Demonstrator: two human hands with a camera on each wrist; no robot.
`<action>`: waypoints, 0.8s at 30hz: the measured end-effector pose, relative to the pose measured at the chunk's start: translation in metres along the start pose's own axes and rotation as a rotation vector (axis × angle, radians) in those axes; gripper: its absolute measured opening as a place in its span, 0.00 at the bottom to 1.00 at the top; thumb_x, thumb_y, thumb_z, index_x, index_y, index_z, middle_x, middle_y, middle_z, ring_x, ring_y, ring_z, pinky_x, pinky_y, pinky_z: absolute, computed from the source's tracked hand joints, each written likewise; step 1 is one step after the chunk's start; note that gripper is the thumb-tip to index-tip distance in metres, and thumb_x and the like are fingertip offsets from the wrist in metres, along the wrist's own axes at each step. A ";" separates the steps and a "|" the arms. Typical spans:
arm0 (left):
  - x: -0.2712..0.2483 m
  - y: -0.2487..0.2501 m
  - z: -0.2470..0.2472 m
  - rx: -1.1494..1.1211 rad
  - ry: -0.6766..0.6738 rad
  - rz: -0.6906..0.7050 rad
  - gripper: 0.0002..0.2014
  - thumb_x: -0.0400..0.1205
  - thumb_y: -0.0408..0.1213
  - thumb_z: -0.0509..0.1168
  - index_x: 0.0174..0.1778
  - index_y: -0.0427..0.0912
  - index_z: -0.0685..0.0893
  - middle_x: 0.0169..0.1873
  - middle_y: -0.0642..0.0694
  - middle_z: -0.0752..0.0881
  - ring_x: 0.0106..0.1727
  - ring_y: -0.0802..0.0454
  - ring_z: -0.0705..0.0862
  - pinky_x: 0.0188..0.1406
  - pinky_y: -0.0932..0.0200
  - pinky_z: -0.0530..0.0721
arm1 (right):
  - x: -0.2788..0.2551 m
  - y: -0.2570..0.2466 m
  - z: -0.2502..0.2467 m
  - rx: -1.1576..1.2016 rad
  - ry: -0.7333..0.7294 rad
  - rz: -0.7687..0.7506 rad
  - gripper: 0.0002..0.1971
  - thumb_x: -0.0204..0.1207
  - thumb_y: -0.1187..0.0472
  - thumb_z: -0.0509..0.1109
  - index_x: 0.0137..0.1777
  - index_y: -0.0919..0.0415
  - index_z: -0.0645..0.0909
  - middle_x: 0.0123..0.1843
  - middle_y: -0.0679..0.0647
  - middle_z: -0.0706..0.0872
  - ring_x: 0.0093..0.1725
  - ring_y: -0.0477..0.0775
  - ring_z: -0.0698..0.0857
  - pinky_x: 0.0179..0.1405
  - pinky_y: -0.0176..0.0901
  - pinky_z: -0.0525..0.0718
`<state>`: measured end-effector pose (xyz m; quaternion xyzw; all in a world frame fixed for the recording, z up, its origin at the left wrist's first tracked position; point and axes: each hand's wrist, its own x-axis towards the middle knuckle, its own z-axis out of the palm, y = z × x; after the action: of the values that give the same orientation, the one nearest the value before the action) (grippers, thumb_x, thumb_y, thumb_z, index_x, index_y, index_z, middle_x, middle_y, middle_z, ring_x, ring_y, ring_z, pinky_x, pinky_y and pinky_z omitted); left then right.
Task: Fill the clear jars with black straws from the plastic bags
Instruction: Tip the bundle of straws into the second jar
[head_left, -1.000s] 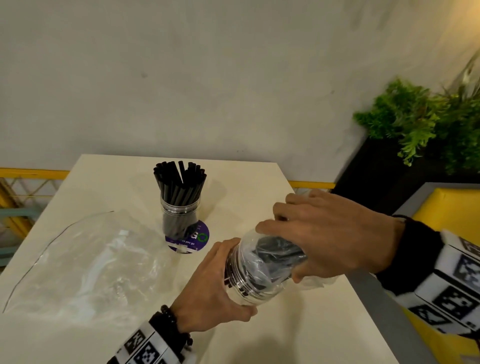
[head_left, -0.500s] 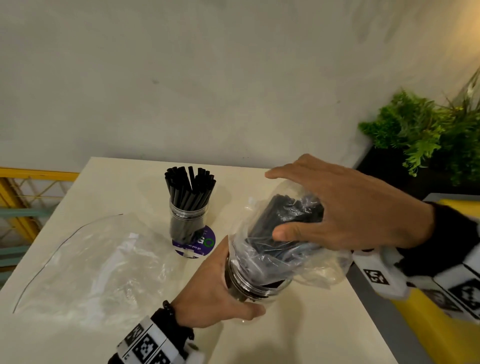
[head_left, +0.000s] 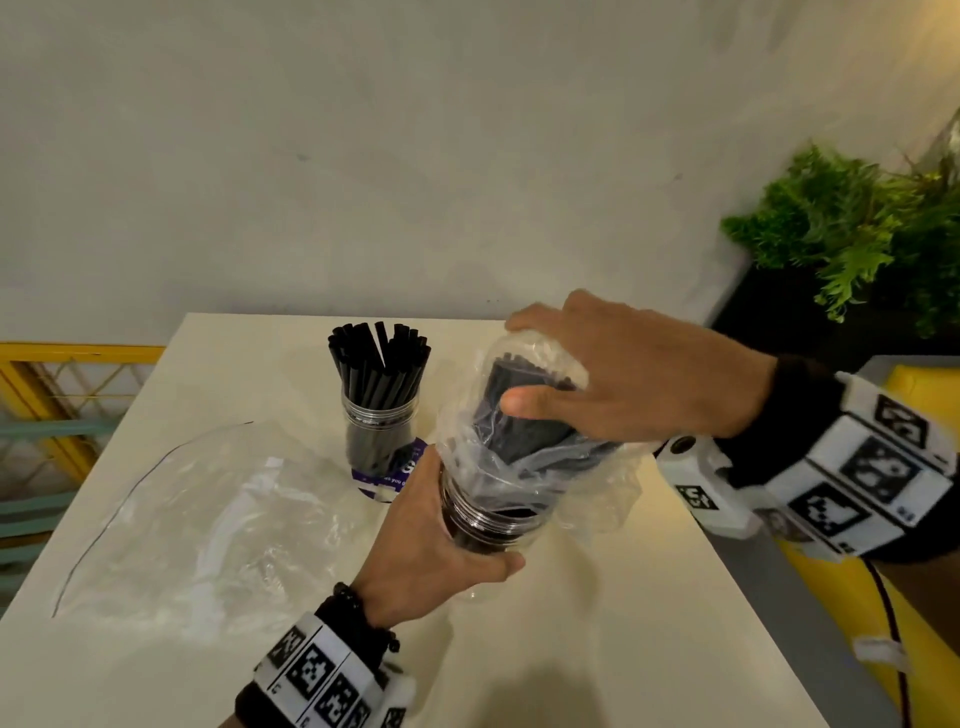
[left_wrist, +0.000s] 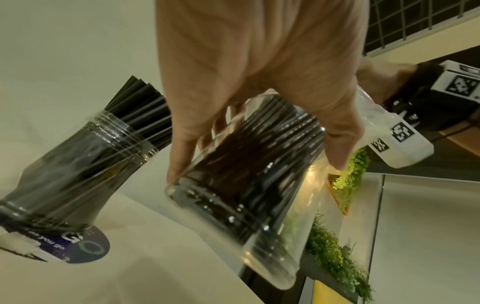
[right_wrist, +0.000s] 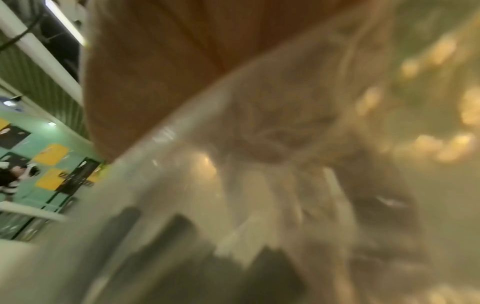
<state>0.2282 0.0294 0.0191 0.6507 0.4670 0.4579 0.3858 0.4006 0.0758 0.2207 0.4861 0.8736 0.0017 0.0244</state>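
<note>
My left hand grips a clear jar low on its side and holds it tilted just above the table. Black straws inside a clear plastic bag run down into the jar's mouth. My right hand wraps the upper end of that bag, thumb against the bundle. In the left wrist view my left hand holds the jar, dark with straws. The right wrist view is blurred, showing only my palm and the plastic bag against the lens.
A second clear jar packed with upright black straws stands on a purple sticker at the back of the white table. An empty plastic bag lies flat at left. A green plant and a yellow seat are at right.
My right hand has raised the bag of straws from nearly lying level to steeply tilted above the jar. My left hand has turned the jar's mouth further upward.
</note>
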 end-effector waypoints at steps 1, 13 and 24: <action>0.000 0.000 0.000 -0.003 -0.007 -0.005 0.51 0.58 0.44 0.89 0.74 0.59 0.69 0.66 0.56 0.85 0.67 0.54 0.86 0.65 0.46 0.88 | 0.001 -0.001 0.007 -0.026 0.023 -0.029 0.32 0.71 0.23 0.50 0.69 0.39 0.68 0.57 0.49 0.79 0.55 0.57 0.83 0.58 0.58 0.82; 0.009 0.007 -0.005 0.034 -0.086 0.011 0.37 0.63 0.38 0.88 0.66 0.49 0.80 0.51 0.52 0.93 0.51 0.53 0.93 0.49 0.57 0.91 | 0.021 0.018 -0.020 0.158 0.277 -0.303 0.34 0.85 0.39 0.50 0.47 0.70 0.85 0.36 0.60 0.88 0.37 0.55 0.88 0.41 0.49 0.84; 0.010 0.014 -0.009 0.003 -0.057 -0.007 0.33 0.66 0.33 0.87 0.65 0.44 0.81 0.47 0.49 0.93 0.42 0.44 0.94 0.39 0.44 0.93 | -0.007 0.011 -0.029 0.138 0.129 -0.115 0.35 0.68 0.28 0.64 0.76 0.36 0.69 0.66 0.37 0.82 0.60 0.39 0.82 0.53 0.31 0.74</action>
<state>0.2242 0.0361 0.0368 0.6622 0.4588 0.4371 0.3998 0.4126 0.0763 0.2504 0.4346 0.8978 -0.0285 -0.0654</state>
